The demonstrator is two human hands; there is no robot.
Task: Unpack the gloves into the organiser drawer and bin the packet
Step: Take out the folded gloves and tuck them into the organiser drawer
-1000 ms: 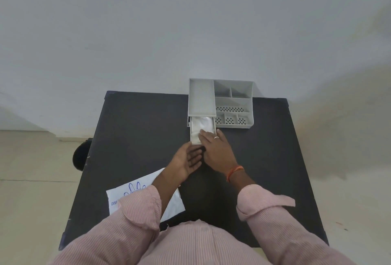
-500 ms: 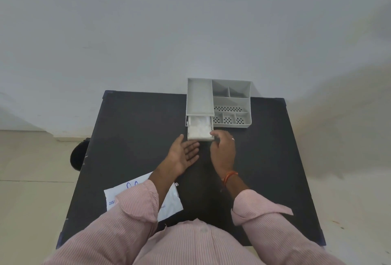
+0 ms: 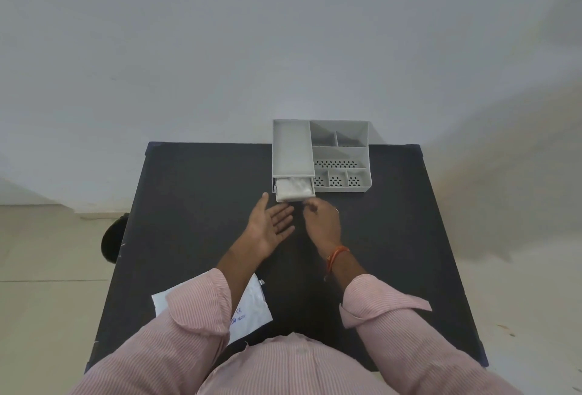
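The grey organiser stands at the table's far edge. Its drawer is pulled out only a little, with white gloves lying inside. My right hand is just in front of the drawer's right corner, fingers curled and nothing in them; whether the fingertips touch the drawer front I cannot tell. To its left my left hand rests open, palm up and apart from the drawer. The white glove packet with blue print lies flat at the near left, partly under my left sleeve.
The black table backs onto a pale wall. A dark round object sits on the floor beside the table's left edge. The organiser's right half has open compartments, some perforated.
The drawer has slid further into the organiser. My right hand left the gloves and came to the drawer front. My left hand drew back slightly and opened palm up.
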